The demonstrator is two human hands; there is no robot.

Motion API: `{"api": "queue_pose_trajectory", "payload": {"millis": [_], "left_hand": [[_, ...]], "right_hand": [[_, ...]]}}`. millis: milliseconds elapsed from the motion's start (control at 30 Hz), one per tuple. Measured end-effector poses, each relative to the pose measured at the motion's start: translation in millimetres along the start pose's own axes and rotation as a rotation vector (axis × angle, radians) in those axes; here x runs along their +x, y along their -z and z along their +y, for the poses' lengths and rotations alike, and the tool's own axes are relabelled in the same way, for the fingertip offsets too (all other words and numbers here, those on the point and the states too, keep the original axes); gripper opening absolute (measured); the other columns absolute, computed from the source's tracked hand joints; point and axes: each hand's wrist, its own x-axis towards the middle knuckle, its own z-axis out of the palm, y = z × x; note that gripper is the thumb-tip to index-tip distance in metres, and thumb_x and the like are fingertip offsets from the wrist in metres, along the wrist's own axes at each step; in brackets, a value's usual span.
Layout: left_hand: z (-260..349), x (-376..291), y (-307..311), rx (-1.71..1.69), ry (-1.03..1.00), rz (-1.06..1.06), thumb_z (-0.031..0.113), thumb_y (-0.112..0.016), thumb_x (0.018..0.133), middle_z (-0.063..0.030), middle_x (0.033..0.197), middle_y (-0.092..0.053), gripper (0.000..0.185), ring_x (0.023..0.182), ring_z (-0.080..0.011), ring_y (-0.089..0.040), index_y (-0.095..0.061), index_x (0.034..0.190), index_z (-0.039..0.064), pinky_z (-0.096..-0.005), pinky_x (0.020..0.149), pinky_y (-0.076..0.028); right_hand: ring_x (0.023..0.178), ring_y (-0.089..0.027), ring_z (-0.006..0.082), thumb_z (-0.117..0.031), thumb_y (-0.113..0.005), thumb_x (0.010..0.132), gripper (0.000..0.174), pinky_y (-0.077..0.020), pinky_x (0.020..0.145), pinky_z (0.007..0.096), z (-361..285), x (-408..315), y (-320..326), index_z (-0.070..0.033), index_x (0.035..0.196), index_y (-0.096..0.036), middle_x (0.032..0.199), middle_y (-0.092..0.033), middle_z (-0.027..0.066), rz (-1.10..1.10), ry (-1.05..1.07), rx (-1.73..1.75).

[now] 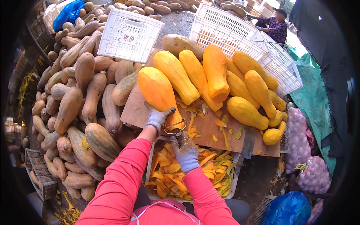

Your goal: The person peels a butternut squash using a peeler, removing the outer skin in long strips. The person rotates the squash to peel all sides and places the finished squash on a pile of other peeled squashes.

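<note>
My gloved left hand (158,116) grips the lower part of a peeled orange squash (155,87), whose wide end points away from me on the wooden board (135,109). In my gloved right hand (185,152) is a metal peeler (175,127), its wide frame at the squash's narrow near end. Several peeled squashes (215,71) lie side by side on the board to the right. Strips of peel (194,123) are scattered between them. Below the board's near edge, a white crate (234,184) holds a heap of orange and green peelings (171,174).
Unpeeled squashes (74,109) are piled along the left. White plastic crates (129,35) stand beyond the board, some (227,31) containing orange pieces. At right are net sacks (298,140) and a blue plastic bag (288,209). Another person (274,26) sits at the far right.
</note>
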Motion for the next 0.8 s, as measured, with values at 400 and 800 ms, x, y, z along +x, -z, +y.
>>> {"api": "queue_pose_trajectory", "payload": {"millis": [400, 800], "left_hand": [[2.6, 4.8, -9.7, 0.078, 0.064, 0.011, 0.020, -0.096, 0.068, -0.0271, 0.158, -0.036, 0.148, 0.142, -0.0335, -0.045, 0.018, 0.160, -0.002, -0.0367, 0.118, -0.038], [2.9, 7.5, -10.1, 0.088, 0.060, 0.005, 0.018, -0.095, 0.068, -0.0272, 0.158, -0.036, 0.144, 0.142, -0.0335, -0.044, 0.013, 0.160, -0.005, -0.0360, 0.117, -0.040]], "right_hand": [[0.086, -0.072, 0.0386, -0.042, -0.068, 0.095, 0.041, -0.0555, 0.074, 0.0480, -4.9, -6.9, 8.6, -0.008, 0.116, -0.061, 0.096, -0.073, 0.0173, -0.048, -0.086, -0.153], [0.066, -0.064, 0.0232, -0.033, -0.064, 0.102, 0.038, -0.0542, 0.062, 0.0384, 14.7, -12.0, -18.8, -0.002, 0.123, -0.060, 0.089, -0.071, 0.0119, -0.080, -0.340, 0.381]]}}
